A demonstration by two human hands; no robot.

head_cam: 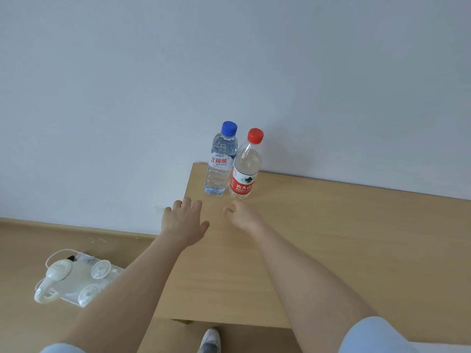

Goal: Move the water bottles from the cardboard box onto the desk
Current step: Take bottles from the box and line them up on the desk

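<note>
Clutter on the floor at the lower left is hard to identify: a pale, whitish object with round parts, a thin white cord and a clear wrapping, partly hidden behind the left forearm. No cardboard box shows anywhere in the frame. At the bottom edge, below the near rim of the desk, a grey and white shoe is cut off, and both light blue sleeves are cropped at the corners.

The left hand is stretched forward over the left edge of the desk, palm down, fingers spread apart and thumb out to the side; it holds nothing and touches neither bottle. Whether it rests on the desk surface or hangs just above it cannot be told. The blue-capped bottle stands upright near the far left corner of the desk, close to the wall, beyond the left hand. Just beside it, seemingly touching, stands the red-capped bottle, also upright, with a red label. The right hand reaches toward that bottle with fingers loosely curled and parted, empty, its fingertips near the base but apart from it.
</note>
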